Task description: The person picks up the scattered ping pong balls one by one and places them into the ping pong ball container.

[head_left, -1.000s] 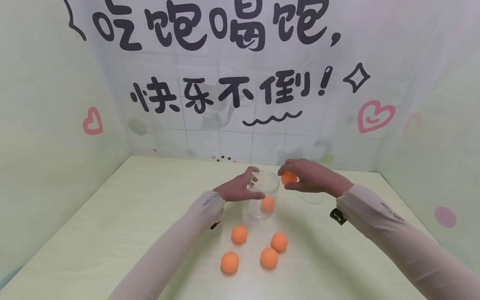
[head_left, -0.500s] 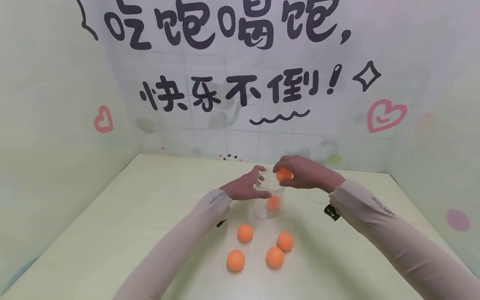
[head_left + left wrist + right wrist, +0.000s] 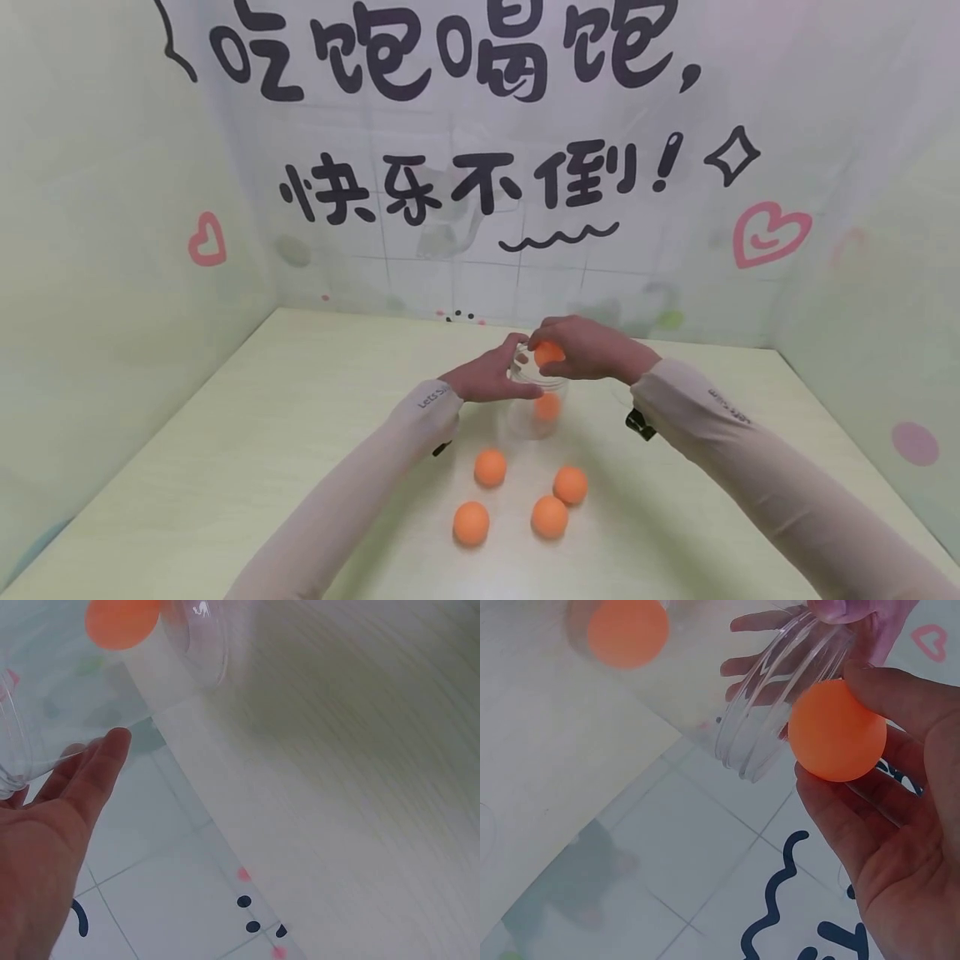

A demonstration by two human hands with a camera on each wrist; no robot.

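The person wears long, close-fitting pale beige sleeves [image 3: 352, 492] on both arms, reaching to the wrists. Small dark lettering runs near each cuff, too blurred to read. A black strap or clip [image 3: 640, 424] shows under the cuff at centre-right; both hands are bare.

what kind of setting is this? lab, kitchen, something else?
Likely a staged tabletop booth, not a real kitchen: a pale wood-grain table boxed in by printed backdrop sheets with cartoon lettering and hearts. The only props are a clear jar and orange balls.
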